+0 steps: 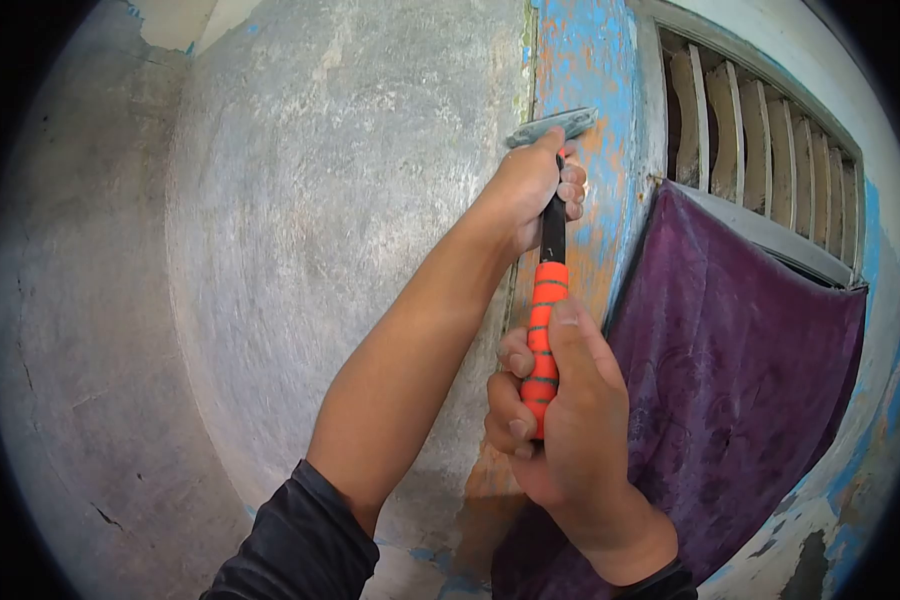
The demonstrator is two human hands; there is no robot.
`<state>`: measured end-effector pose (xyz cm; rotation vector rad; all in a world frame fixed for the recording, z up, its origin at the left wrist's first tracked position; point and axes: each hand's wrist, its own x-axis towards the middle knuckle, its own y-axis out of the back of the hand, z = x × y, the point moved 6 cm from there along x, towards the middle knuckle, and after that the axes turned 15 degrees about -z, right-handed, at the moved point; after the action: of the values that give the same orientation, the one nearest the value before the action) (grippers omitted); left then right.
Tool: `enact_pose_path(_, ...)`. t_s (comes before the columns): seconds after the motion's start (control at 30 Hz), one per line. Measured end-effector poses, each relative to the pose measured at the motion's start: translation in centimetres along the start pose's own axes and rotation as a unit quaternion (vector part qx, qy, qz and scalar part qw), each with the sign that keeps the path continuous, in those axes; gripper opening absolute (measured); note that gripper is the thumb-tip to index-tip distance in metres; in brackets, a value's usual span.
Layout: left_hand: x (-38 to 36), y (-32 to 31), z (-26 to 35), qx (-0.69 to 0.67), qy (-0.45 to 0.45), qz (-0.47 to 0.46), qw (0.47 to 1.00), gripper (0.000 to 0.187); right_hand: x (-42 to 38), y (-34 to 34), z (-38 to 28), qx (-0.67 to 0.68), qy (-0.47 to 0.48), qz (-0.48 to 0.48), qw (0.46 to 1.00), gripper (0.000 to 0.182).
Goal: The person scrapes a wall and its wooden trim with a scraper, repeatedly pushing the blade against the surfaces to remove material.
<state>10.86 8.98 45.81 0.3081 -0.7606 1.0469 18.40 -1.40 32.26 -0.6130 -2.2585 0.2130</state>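
Both my hands are on one long-handled scraper, its black shaft [553, 235] running up to a wide flat blade [582, 120]. My left hand [542, 185] is closed around the upper shaft just below the blade, thumb lying toward the blade. Lower down, my right hand [575, 400] wraps the orange ribbed grip [548, 290]. The blade lies against or very near a wooden post [582, 60] with flaking blue paint and bare brown-orange patches; exact contact is hard to tell.
Left of the post stretches a grey, scuffed wall [340, 170]. To the right, a purple cloth [740, 350] hangs below a slatted vent [755, 140] in a frame. Peeling blue and white paint [850, 490] shows at lower right.
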Motion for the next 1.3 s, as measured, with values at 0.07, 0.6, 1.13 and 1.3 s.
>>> enact_pose_path(0.07,0.6,0.1,0.1,-0.001,0.001,0.0,1.0,0.028,0.4,0.2,-0.1,-0.005,0.001,0.006,1.0,0.022)
enact_pose_path(0.6,0.7,-0.2,-0.4,-0.024,-0.041,0.002,0.999,0.027,0.2,0.7,-0.4,-0.033,-0.007,-0.004,0.999,0.027)
enact_pose_path(1.13,1.7,0.7,0.8,0.078,-0.054,-0.008,0.995,0.029,2.1,2.3,0.4,-0.057,0.012,0.004,0.998,0.024)
enact_pose_path(1.3,0.3,0.5,-0.2,0.051,-0.053,0.001,0.997,0.028,1.0,2.3,1.0,-0.032,0.01,0.01,0.999,0.03)
